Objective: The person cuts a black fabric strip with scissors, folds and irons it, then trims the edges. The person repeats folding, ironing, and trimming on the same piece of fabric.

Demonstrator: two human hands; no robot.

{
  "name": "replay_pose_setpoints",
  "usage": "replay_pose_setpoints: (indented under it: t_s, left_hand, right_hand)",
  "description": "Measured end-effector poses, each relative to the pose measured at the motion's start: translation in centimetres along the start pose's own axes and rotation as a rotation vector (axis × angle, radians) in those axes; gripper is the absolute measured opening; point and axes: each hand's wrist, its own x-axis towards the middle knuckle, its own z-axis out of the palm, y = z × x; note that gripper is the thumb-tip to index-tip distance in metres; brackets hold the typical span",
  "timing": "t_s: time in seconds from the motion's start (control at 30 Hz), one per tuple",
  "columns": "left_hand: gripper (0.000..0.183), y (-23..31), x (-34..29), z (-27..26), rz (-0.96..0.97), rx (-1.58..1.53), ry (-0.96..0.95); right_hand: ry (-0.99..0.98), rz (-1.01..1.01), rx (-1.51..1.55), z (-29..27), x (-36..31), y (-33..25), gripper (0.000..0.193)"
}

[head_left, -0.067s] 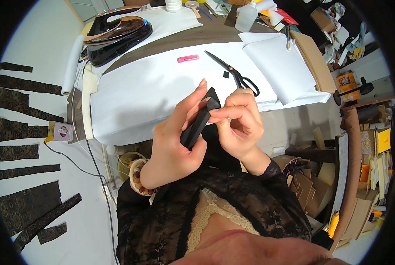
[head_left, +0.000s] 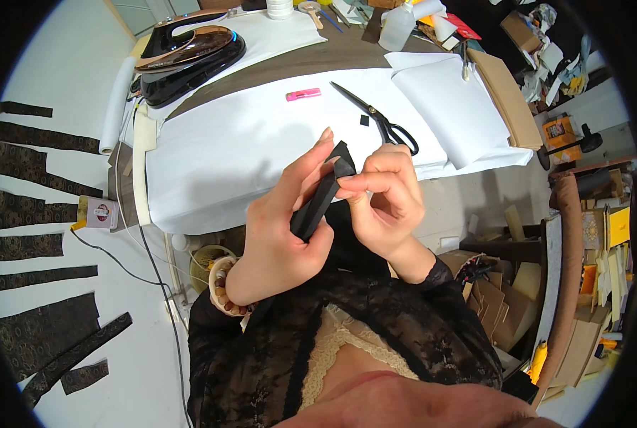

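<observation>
Between my hands is a long, narrow black box-like piece [head_left: 318, 203], held tilted above the near edge of the table. My left hand [head_left: 290, 214] wraps round its lower part, thumb on one side and fingers on the other. At its upper end my right hand [head_left: 386, 196] pinches a corner between thumb and index finger, the other fingers curled. Just beyond lie black-handled scissors [head_left: 375, 114], partly opened, with a small black square [head_left: 364, 120] beside the blades. A pink cutter-like tool [head_left: 303, 94] rests farther left on white paper.
A steam iron [head_left: 190, 60] stands on its base at the back left. White sheets [head_left: 450, 107] and brown card [head_left: 504, 96] lie on the right, near a translucent bottle [head_left: 397, 28]. Patterned dark strips [head_left: 44, 135] hang at left. A cable [head_left: 161, 264] runs down beside the table.
</observation>
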Motion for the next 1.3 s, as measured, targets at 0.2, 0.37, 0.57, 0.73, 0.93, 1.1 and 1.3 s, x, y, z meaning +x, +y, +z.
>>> replay_pose_setpoints:
  t_s: [0.2,0.37,0.57,0.73,0.93,1.1,1.3]
  left_hand:
    - [0.072,-0.4,-0.2,0.3,0.007,-0.070,0.090]
    - [0.059,-0.5,-0.2,0.3,0.029,-0.102,0.104]
    - [0.056,-0.3,0.0,0.2,0.045,-0.044,0.067]
    - [0.053,0.0,0.1,0.0,-0.030,-0.008,0.064]
    - [0.052,0.1,0.3,0.3,-0.009,-0.035,0.099]
    - [0.051,-0.2,0.0,0.1,-0.023,-0.084,0.077]
    - [0.049,-0.9,-0.1,0.0,0.022,-0.144,0.063]
  right_hand:
    - [0.035,-0.053,-0.058,-0.5,-0.2,-0.2,0.039]
    - [-0.228,0.486,0.658,-1.3,1.5,0.7,0.031]
    - [-0.327,0.359,0.423,-2.1,3.3,0.9,0.003]
    - [-0.323,0.243,0.375,-2.4,3.4,0.8,0.007]
    - [-0.199,-0.099,0.180,-2.1,1.9,1.6,0.015]
    - [-0.131,-0.196,-0.002,-2.0,1.0,0.4,0.019]
    - [-0.102,-0.230,-0.116,-1.6,-0.1,-0.2,0.023]
